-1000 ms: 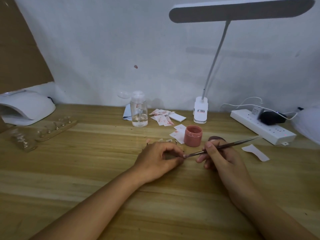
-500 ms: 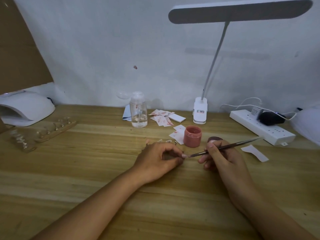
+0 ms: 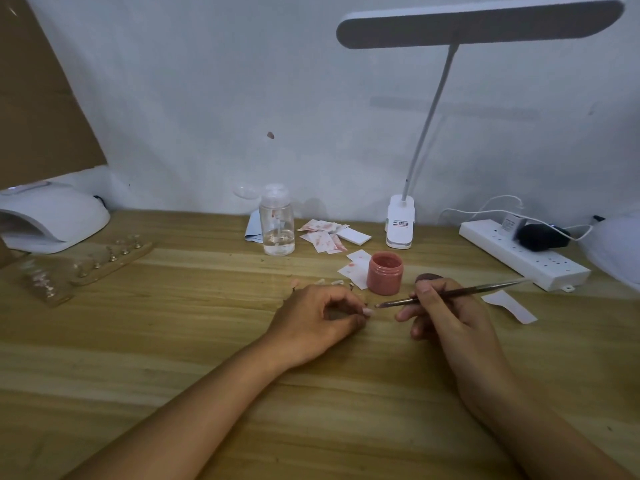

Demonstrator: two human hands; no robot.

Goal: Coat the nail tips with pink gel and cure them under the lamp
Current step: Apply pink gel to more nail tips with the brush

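My left hand (image 3: 318, 320) rests on the wooden table (image 3: 173, 341) and pinches a small pale nail tip (image 3: 367, 311) between thumb and fingers. My right hand (image 3: 446, 317) grips a thin metal brush (image 3: 450, 293), its tip a short gap right of the nail tip. An open jar of pink gel (image 3: 385, 273) stands just behind the hands, its dark lid (image 3: 428, 278) beside it. Several loose nail tips (image 3: 325, 282) lie behind my left hand. The white curing lamp (image 3: 48, 220) sits at the far left.
Nail stands (image 3: 86, 265) lie near the curing lamp. A clear pump bottle (image 3: 277, 223), stained paper wipes (image 3: 323, 233), a desk lamp (image 3: 401, 223) and a power strip (image 3: 523, 254) line the back. A white paper scrap (image 3: 509, 306) lies right of my right hand.
The brush tip has pulled back a little to the right, off the nail tip it was touching. My left hand stays put.
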